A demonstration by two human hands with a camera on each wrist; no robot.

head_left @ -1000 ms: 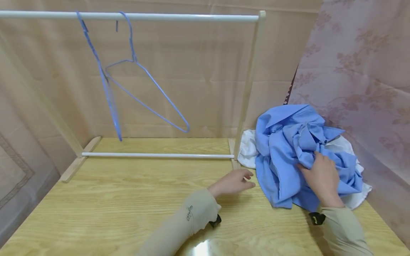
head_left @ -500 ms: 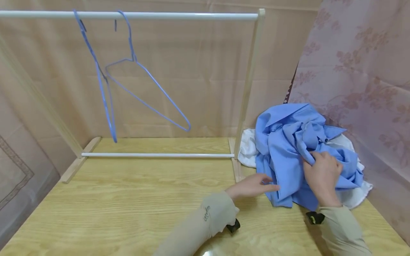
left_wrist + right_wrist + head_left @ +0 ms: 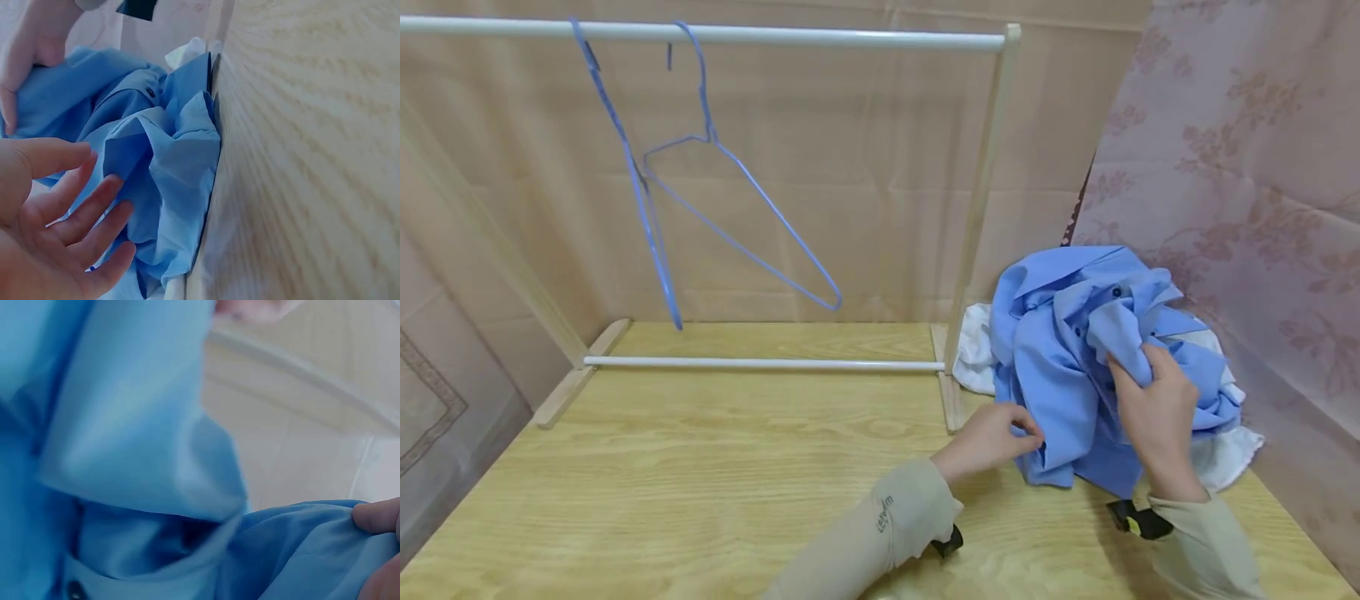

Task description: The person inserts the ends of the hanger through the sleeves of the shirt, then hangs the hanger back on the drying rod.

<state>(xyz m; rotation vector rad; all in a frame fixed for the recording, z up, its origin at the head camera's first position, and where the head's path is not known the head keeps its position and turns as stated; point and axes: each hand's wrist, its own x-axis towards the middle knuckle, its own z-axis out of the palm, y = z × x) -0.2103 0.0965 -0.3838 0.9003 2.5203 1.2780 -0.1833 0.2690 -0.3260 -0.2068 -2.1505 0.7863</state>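
A crumpled blue button-up shirt lies in a heap at the right of the table, over a white cloth. My right hand pinches a fold of the shirt between thumb and fingers and lifts it a little. In the right wrist view the thumb and a finger press on the blue fabric. My left hand is at the shirt's near left edge. Its fingers are loosely bent, with thumb and index tips close together, and nothing shows held in the left wrist view.
A rack with a white top rail and wooden posts stands behind. Two blue hangers hang from it, one edge-on and one turned wider. A low white bar joins the rack's feet. Curtains enclose the back and sides.
My left hand has moved right to the shirt's edge, its thumb and index drawing together. The right hand has pulled up a fold of the shirt, bringing dark buttons into view.
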